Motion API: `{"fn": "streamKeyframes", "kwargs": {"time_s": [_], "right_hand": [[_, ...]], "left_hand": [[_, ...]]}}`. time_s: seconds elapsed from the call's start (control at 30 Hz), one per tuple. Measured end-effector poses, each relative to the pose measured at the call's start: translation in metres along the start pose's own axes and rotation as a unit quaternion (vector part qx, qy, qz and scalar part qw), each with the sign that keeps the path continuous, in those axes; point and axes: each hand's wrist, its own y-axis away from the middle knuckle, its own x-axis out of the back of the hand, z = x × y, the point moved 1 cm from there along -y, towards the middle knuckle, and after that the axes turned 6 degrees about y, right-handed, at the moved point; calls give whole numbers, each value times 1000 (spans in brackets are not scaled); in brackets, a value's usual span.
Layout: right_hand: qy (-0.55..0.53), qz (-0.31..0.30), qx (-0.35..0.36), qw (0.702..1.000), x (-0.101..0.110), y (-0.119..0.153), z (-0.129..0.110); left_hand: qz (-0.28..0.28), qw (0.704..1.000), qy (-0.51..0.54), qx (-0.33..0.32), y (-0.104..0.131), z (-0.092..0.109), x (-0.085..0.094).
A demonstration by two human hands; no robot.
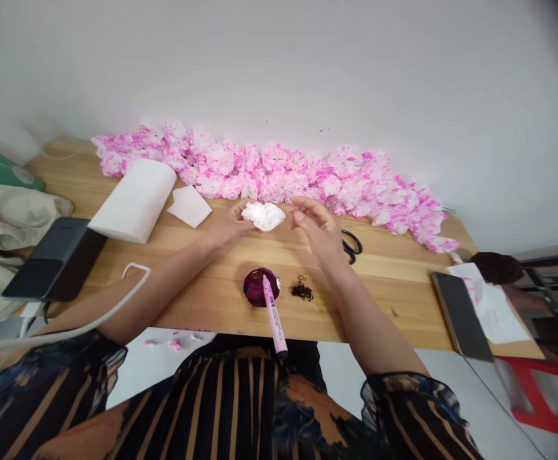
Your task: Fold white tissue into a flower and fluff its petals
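Observation:
A crumpled white tissue flower (pixel 264 216) is held at its left edge by the fingers of my left hand (pixel 234 223). My right hand (pixel 316 223) hovers just to the right of it, thumb and fingers apart, with nothing visible between them. Nearer to me, a pink marker (pixel 275 316) leans across a round dark purple dish (pixel 254 287). Beside the dish lies a small heap of dark ties (pixel 302 291). Black-handled scissors (pixel 352 246) are partly hidden behind my right wrist.
Pink and white paper flowers (pixel 269 169) line the wall. At the left are a white paper stack (pixel 135 198), loose white sheets (pixel 190 206), a dark box (pixel 53 259) and a white cable (pixel 135 287). A phone (pixel 461 316) and stained paper (pixel 492 306) lie at the right.

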Motion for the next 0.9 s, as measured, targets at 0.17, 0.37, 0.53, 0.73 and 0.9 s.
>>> {"fn": "streamKeyframes", "kwargs": {"time_s": [0.17, 0.37, 0.53, 0.73, 0.9], "right_hand": [[20, -10, -6, 1000, 1, -4, 6], [112, -34, -6, 993, -11, 1, 4], [74, 69, 16, 995, -3, 2, 0], [227, 63, 190, 953, 1, 3, -13], [344, 41, 295, 890, -4, 4, -11]], "left_hand": [[7, 997, 73, 33, 0, 0, -1], [1, 999, 23, 28, 5, 4, -8], [6, 999, 33, 26, 6, 6, -8], [-12, 997, 74, 36, 3, 3, -5], [-24, 999, -14, 40, 7, 4, -7]]}}
